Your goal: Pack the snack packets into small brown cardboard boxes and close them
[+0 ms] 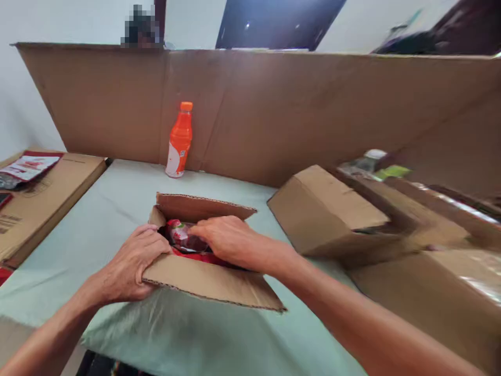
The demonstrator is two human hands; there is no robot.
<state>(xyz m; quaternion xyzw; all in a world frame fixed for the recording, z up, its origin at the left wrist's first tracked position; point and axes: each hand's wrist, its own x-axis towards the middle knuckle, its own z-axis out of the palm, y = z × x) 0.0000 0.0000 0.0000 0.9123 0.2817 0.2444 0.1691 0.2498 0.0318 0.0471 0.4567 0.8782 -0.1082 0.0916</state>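
Observation:
An open cardboard box (219, 279) sits on the pale green cloth in front of me, its flaps spread. My left hand (141, 258) is closed around the box's left end, thumb over the near flap. Reaching in from the right, my right hand (230, 240) has its fingers curled down onto a clear and red plastic packet (182, 234) inside the box. Some of its fingertips are hidden by the hand and the packet. More red wrapping shows along the near inner wall of the box.
An orange bottle (180, 141) stands behind the box, before a tall cardboard panel (313, 115). Several cardboard boxes (329, 209), some blurred, crowd the right side. At left, a flat carton (58, 183) carries a red and white packet (33, 166). A person's blurred head shows behind the panel.

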